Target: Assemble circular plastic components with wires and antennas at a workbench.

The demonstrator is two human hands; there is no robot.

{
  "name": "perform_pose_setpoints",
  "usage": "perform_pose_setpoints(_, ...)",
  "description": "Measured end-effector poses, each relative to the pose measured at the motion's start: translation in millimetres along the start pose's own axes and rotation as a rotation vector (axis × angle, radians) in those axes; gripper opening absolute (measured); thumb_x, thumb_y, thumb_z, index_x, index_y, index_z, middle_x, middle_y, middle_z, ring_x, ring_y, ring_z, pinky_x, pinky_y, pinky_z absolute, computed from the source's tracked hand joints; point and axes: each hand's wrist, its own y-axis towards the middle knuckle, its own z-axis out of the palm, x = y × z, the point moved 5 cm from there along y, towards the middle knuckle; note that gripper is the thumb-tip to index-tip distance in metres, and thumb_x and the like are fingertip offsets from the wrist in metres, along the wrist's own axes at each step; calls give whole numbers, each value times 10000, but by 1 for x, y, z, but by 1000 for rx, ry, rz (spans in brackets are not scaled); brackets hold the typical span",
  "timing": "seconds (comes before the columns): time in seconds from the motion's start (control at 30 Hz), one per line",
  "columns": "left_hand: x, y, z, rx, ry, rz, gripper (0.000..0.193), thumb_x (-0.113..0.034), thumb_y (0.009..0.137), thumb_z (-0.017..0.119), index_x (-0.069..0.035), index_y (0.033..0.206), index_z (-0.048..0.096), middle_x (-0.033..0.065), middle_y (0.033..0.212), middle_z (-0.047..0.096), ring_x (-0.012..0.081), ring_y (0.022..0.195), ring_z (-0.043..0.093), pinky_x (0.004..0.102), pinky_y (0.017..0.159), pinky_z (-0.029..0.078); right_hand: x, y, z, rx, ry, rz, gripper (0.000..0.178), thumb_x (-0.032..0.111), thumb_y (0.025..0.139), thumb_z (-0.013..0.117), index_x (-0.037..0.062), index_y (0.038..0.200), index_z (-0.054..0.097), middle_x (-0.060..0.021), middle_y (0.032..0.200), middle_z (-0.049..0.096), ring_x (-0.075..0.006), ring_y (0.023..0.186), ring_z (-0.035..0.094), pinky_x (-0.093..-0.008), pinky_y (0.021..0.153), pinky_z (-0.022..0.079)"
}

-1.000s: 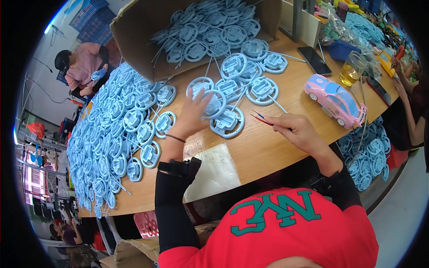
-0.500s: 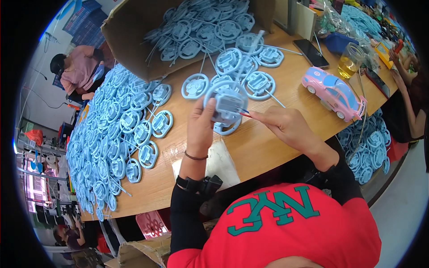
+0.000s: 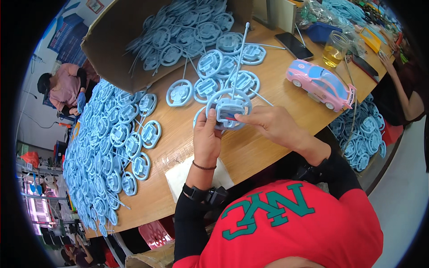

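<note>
My left hand (image 3: 207, 140) is closed on the left rim of a light-blue toy steering wheel (image 3: 231, 107). Its boxy back faces up, and a thin pale antenna rises from it. At the wheel's right side my right hand (image 3: 275, 127) pinches a thin red piece (image 3: 231, 118), its tip against the boxy part. A blue strand beside the red showed earlier; its kind is unclear. More such wheels (image 3: 179, 93) lie just beyond my hands, partly hidden by the held one.
A large heap of wheels (image 3: 100, 147) covers the table's left. An open cardboard box (image 3: 105, 53) full of them stands behind. To the right are a pink toy car (image 3: 319, 85), a black phone (image 3: 293, 45) and a cup of yellow liquid (image 3: 334, 50). Other people work nearby.
The held wheel has tilted, and its antenna now points up and away. My right fingertips have come in against its boxy back. The whole view has shifted slightly.
</note>
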Motion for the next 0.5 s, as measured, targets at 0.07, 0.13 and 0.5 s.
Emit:
perform_pose_setpoints(0.07, 2, 1, -1, 5, 24, -19, 341, -253, 997, 501, -23, 1248, 521, 82, 1153, 627, 177, 1004, 633, 332, 830, 548, -1, -1, -1, -4, -3, -8, 375, 24, 802, 640, 177, 1143, 677, -93, 820, 634, -281, 723, 626, -361, 615, 488)
perform_pose_setpoints(0.13, -1, 0, 4, 6, 55, -52, 370, -290, 1001, 488, -20, 1252, 519, 84, 1153, 628, 182, 1014, 631, 337, 844, 546, 0, -1, -3, 6, 13, -3, 372, 26, 807, 639, 182, 1142, 677, -91, 814, 630, -279, 714, 623, -362, 610, 483)
perform_pose_setpoints(0.5, 5, 1, 2, 127, 110, -153, 417, -351, 1018, 415, -18, 1257, 496, 111, 1181, 609, 219, 1081, 607, 374, 894, 532, -1, -6, 1, -26, 65, -10, 347, 65, 837, 641, 196, 1157, 671, -94, 792, 610, -267, 712, 611, -365, 612, 472)
